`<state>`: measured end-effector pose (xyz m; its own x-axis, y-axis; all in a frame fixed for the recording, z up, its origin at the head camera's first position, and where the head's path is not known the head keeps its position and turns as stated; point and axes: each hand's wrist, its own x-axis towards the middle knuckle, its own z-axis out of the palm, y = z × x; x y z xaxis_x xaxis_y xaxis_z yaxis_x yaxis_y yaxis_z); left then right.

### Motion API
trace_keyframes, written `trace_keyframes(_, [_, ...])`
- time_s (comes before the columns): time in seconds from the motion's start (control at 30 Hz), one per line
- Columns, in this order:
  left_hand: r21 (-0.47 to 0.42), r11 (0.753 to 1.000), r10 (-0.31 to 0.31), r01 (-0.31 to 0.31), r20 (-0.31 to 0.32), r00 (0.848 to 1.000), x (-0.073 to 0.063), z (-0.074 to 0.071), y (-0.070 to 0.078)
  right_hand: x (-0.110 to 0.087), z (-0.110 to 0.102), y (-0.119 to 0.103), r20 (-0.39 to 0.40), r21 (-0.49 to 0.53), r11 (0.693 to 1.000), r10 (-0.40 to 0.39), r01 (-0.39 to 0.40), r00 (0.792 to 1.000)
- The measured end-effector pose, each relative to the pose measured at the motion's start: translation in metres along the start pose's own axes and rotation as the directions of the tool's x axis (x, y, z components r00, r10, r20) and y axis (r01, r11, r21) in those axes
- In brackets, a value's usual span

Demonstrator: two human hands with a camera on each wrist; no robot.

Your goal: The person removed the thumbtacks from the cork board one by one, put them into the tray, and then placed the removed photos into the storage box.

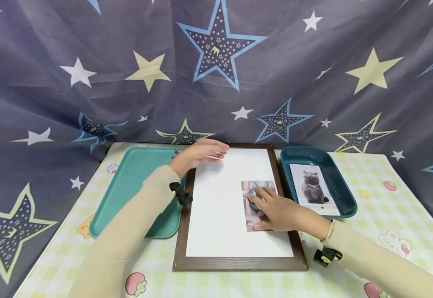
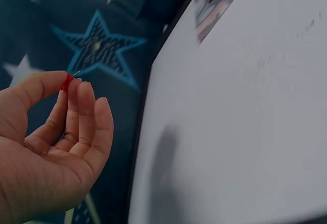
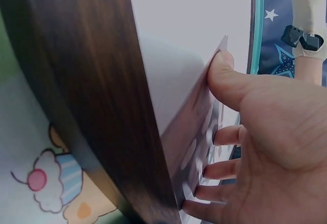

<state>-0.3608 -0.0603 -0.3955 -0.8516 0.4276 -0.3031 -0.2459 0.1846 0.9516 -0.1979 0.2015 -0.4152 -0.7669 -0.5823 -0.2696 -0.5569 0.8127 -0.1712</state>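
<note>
Over the far left part of the whiteboard (image 1: 216, 211), my left hand (image 1: 203, 154) is raised. In the left wrist view its thumb and index finger pinch a red push pin (image 2: 66, 83), the thin metal point sticking out. My right hand (image 1: 281, 212) lies over a cat photo (image 1: 250, 219) at the board's right side, fingers spread and fingertips touching it. Seen from the right wrist, the thumb rests by one corner of the photo (image 3: 190, 132). The hand covers much of the picture.
A brown wooden frame (image 1: 238, 264) surrounds the board. On the left is a green tray (image 1: 136, 178) with a few small red pins (image 1: 175, 153) near its far edge. To the right, a dark teal bin (image 1: 344, 188) holds a grey cat photo (image 1: 313, 190). A starry curtain hangs behind.
</note>
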Motion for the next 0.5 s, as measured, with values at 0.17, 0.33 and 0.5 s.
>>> trace_keyframes(0.17, [0.035,0.999,0.020,-0.019,-0.049,0.999,-0.013,-0.030,0.002,-0.002,0.000,0.000,-0.013,0.010,1.000,-0.015,0.015,1.000])
trace_keyframes(0.33, [0.062,0.998,-0.003,0.009,-0.092,0.996,-0.027,-0.062,-0.001,-0.002,0.000,0.001,-0.012,0.014,1.000,-0.020,0.020,1.000])
trace_keyframes(0.5, [0.085,0.994,-0.062,0.075,-0.145,0.988,-0.037,-0.088,-0.012,-0.002,0.000,0.000,-0.014,0.016,1.000,-0.019,0.019,1.000])
